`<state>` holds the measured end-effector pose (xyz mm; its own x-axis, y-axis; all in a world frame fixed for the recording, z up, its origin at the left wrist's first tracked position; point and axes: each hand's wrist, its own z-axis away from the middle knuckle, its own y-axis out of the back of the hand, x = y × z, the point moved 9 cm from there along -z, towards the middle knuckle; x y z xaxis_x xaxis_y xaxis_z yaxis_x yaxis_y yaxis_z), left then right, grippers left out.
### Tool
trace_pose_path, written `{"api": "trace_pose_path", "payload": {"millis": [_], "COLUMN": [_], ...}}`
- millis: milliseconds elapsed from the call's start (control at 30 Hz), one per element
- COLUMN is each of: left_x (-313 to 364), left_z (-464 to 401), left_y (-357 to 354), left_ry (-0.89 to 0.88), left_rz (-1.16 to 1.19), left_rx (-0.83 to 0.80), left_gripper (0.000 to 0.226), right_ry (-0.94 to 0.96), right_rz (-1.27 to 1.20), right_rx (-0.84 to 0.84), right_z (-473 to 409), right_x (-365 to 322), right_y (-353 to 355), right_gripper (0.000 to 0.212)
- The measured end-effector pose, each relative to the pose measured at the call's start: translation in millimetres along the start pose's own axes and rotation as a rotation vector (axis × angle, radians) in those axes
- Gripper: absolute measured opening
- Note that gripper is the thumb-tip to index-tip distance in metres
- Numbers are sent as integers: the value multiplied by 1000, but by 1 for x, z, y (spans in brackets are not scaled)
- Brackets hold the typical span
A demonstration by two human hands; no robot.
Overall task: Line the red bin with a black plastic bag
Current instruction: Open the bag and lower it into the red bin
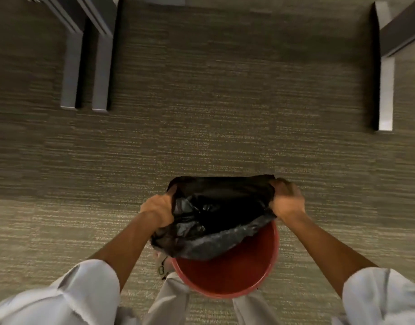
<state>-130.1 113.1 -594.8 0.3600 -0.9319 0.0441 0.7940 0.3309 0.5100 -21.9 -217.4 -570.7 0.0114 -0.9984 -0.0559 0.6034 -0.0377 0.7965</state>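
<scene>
A round red bin stands on the carpet between my legs, its near inside wall and rim bare. A black plastic bag hangs open over the bin's far half, its mouth stretched wide. My left hand grips the bag's left edge. My right hand grips its right edge. The bag's far edge reaches past the bin's far rim, which is hidden. The near edge of the bag droops inside the bin.
Grey striped carpet covers the floor. Two grey furniture legs stand at the far left, another leg at the far right. My pale trousers flank the bin below.
</scene>
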Motion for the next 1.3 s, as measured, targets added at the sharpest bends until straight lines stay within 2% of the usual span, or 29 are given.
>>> {"api": "trace_pose_path", "payload": {"millis": [67,133,267,333,533,600,667,733,800,900,967,1067,1167,1233,1300], "left_x": [-2,-6,-13,-15,-33,-44,-57,-70,-75,-66,-56,-48,-46,-45,-44], "left_z": [-6,-7,0,7,38,48,58,73,85,96,103,109,110,110,110], "left_y": [-10,-21,-43,-52,-93,-107,-115,-125,-141,-155,-155,-161,-166,-164,-164], "left_ry": [1,-3,-19,-30,36,77,144,265,371,343,282,293,312,305,317], "left_rz": [-93,-136,-72,6,512,658,831,1166,1532,1906,2050,2089,1979,1853,1757], "left_rx": [-45,-88,-144,-145,-181,-138,-19,99,134,81,31,-16,-45,-59,-66], "left_gripper": [59,57,60,62,68,62,48,43,42,38,35,22,25,20,16], "right_ry": [5,-41,-76,-82,-106,-128,-169,-241,-332,-450,-542,-632,-707,-676,-600], "right_rz": [121,131,46,-39,-295,-296,-340,-469,-570,-691,-856,-1301,-1758,-1953,-2033], "right_rx": [-15,-45,-174,-207,-239,-234,-228,-224,-158,-40,6,13,-2,-44,-131], "right_z": [3,6,24,37,84,98,108,116,124,138,148,160,169,171,173], "right_x": [11,25,45,50,51,55,60,66,76,90,96,93,89,82,71], "right_y": [-12,-23,-45,-54,-73,-82,-92,-104,-110,-116,-126,-144,-152,-153,-151], "right_gripper": [46,34,44,40,35,32,31,32,28,21,19,24,26,23,22]}}
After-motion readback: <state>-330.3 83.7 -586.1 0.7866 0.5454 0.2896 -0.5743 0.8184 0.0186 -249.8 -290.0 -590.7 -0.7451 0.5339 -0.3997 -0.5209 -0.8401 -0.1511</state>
